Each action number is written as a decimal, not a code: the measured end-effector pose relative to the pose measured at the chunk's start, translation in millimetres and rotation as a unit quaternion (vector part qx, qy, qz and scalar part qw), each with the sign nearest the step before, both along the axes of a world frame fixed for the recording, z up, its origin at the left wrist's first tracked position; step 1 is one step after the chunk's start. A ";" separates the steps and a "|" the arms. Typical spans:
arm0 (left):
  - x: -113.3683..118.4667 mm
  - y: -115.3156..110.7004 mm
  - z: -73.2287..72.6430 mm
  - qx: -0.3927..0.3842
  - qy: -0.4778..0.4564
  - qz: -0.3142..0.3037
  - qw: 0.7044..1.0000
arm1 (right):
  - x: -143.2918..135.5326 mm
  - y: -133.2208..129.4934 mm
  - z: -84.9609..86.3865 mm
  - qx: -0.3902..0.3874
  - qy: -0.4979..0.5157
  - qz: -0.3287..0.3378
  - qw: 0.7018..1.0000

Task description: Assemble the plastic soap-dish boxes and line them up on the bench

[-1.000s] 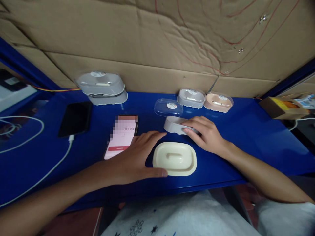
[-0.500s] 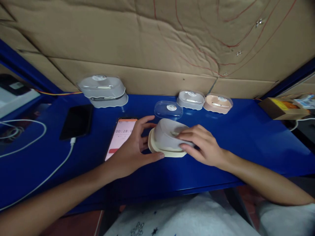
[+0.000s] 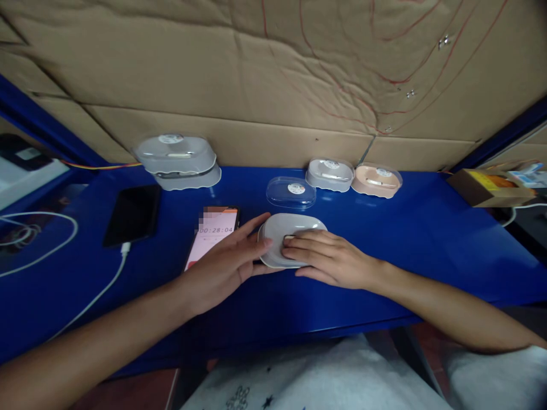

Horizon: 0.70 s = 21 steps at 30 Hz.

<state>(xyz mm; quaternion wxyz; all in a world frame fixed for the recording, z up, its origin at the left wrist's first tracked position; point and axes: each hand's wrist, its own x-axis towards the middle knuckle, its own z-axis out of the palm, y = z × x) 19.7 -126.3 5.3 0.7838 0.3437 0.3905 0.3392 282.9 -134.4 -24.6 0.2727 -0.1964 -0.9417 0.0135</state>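
An oval grey plastic box (image 3: pixel 278 230) sits in front of me on the blue table, with a small slot or handle partly seen on its top. My left hand (image 3: pixel 243 247) is closed around its left end, thumb on the upper rim and fingers at the side and below. Across the top of the box lies my right hand (image 3: pixel 331 259), its fingers stretched out flat and its thumb along the near edge. The cream base under the box is almost wholly hidden. Just behind it lies a clear oval lid (image 3: pixel 284 193) with a round white sticker.
At the back stand stacked grey boxes (image 3: pixel 188 179), a smaller grey box (image 3: pixel 327 179) and a peach box (image 3: pixel 374 183). A phone showing a timer (image 3: pixel 216 236) and a dark phone on a cable (image 3: pixel 132 213) lie left. A cardboard box (image 3: pixel 478 191) is at right.
The grey piece was tilted on the cream base and now lies level over it. My left thumb has moved onto its top rim, and my right hand has flattened over the top.
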 end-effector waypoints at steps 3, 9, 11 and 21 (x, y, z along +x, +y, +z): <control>-0.2 3.4 1.0 0.013 0.003 0.000 1.000 | 10.8 17.3 -2.1 -0.051 0.037 -0.025 0.998; -1.0 7.9 2.7 -0.012 0.029 0.052 0.998 | 32.1 51.4 -10.5 -0.133 -0.032 -0.216 0.967; -0.3 8.1 2.7 -0.033 0.043 0.069 0.996 | 33.4 53.3 -13.5 -0.129 -0.035 -0.228 0.964; 1.5 6.0 1.8 -0.043 0.048 0.048 0.997 | 31.9 47.4 -12.2 -0.152 0.111 -0.223 0.957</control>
